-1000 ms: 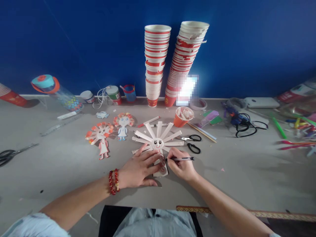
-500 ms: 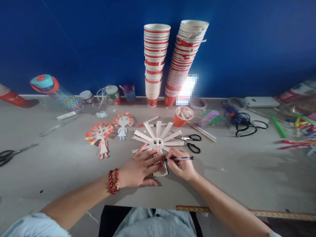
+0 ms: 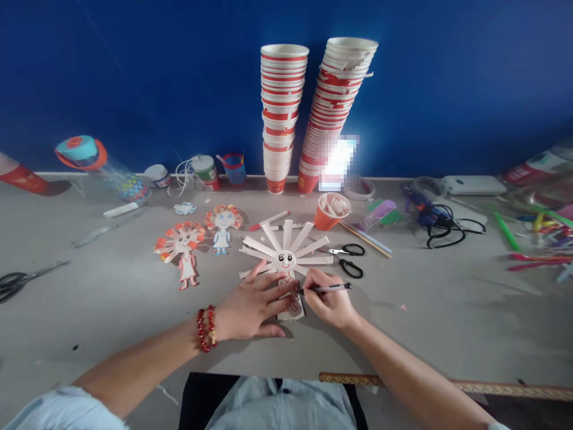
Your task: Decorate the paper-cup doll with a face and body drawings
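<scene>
A white paper doll with long strips fanned out round its smiling face lies on the table before me. My left hand rests flat with fingers spread across the doll's body, partly covering it. Red drawn lines show on the body below those fingers. My right hand is closed round a marker pen, its tip at the right edge of the body; the tip itself is hidden by the fingers. Black-handled scissors lie just beyond my right hand. Two coloured paper dolls lie to the left.
Two tall stacks of paper cups stand at the back wall, beside a blurred bright screen. An orange cup of paper scraps is behind the doll. A bottle stands left; more scissors lie far left.
</scene>
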`<move>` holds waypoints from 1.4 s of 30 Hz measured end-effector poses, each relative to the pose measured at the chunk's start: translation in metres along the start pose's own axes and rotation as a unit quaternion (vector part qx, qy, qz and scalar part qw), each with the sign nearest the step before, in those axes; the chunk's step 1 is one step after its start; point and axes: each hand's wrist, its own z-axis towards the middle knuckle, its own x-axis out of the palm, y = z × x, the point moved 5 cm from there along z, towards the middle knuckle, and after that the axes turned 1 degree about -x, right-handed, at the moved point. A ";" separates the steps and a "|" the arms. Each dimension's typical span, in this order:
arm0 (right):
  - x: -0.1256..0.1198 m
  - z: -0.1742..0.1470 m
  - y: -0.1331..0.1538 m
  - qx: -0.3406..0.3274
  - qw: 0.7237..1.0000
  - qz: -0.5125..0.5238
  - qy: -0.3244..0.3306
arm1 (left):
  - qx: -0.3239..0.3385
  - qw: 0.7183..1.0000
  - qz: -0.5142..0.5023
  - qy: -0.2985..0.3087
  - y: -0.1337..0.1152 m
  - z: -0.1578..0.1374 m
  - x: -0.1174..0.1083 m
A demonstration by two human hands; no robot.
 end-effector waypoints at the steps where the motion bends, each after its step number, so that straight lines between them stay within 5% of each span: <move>1: 0.000 0.000 0.000 0.000 1.000 0.001 -0.001 | 0.000 1.000 0.000 0.000 0.000 0.000 0.000; 42: -0.002 -0.001 -0.003 0.017 0.999 0.039 -0.021 | 0.001 1.000 0.004 0.009 0.000 0.000 0.000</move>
